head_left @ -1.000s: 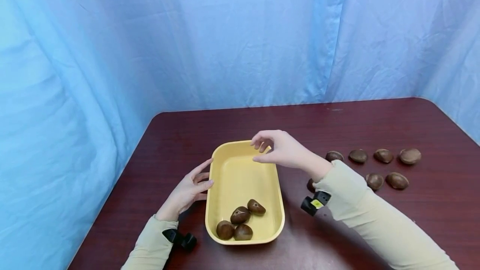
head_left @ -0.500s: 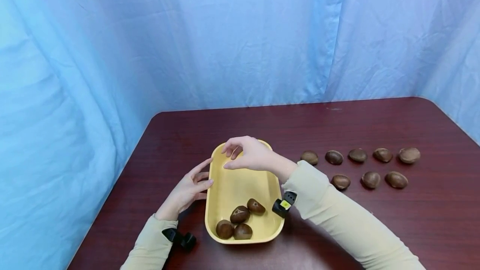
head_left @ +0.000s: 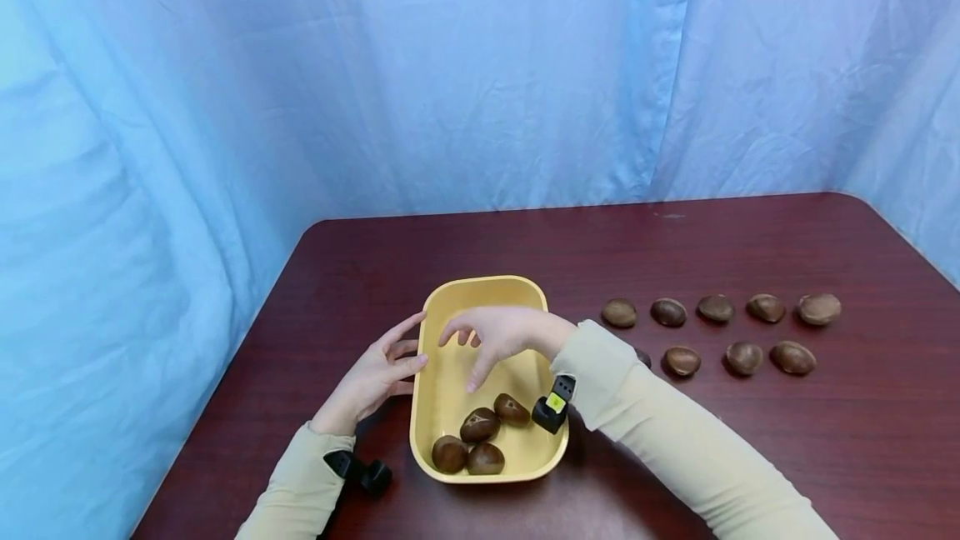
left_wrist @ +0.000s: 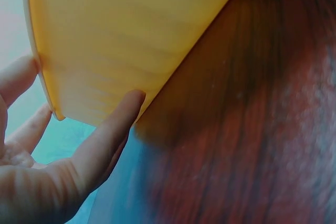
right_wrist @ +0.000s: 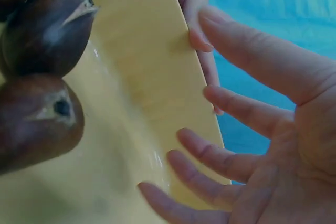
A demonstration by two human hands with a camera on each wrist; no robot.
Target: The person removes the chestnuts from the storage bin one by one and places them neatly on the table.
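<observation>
A yellow tray [head_left: 480, 283] sits on the dark red table and holds several chestnuts [head_left: 480, 426] in its near end. My right hand [head_left: 472, 348] hovers over the tray's middle, fingers spread and pointing down, holding nothing. In the right wrist view the bare palm [right_wrist: 294, 145] faces the tray's inner wall [right_wrist: 131, 77], with two chestnuts [right_wrist: 47, 30] close by. My left hand [head_left: 392, 357] rests against the tray's left rim with straight fingers [left_wrist: 113, 124] laid along the tray's outer wall [left_wrist: 115, 40].
Several more chestnuts [head_left: 716, 307] lie in two rows on the table [head_left: 675, 240] right of the tray. A blue curtain [head_left: 480, 65] hangs behind and to the left. The table's left edge runs close to my left arm.
My right hand has swung left from the tray's far right corner, dropped lower over the tray, and its curled fingers have spread. The left hand and tray have stayed put.
</observation>
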